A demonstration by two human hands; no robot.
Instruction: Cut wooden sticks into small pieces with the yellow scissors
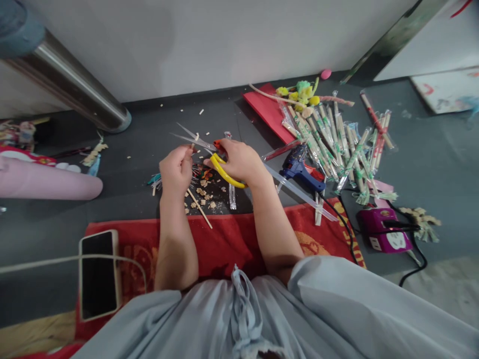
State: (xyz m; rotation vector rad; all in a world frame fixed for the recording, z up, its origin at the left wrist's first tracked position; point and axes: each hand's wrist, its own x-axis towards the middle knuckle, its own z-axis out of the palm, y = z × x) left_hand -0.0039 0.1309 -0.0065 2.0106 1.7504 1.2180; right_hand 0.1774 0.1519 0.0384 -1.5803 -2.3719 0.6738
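Observation:
My right hand (239, 159) is closed on a pair of scissors (224, 172) with yellow and orange handles. Their blades are spread apart and point left, above my left fingertips. My left hand (175, 167) is pinched around a thin wooden stick (192, 146), whose short end pokes out near the blades. Below that hand a longer bare chopstick (200, 209) slants down; I cannot tell whether it is the same piece. Under both hands lie small cut wood bits (204, 194) and a heap of colourful scraps (205, 173).
Many wrapped chopsticks (337, 134) are piled right, beside a blue glue gun (301, 172) and clear glue sticks (299, 192). A purple power socket (385, 229) with black cords sits farther right. On the red towel (224, 244), a phone (99, 274) rests at left near a pink cylinder (48, 178).

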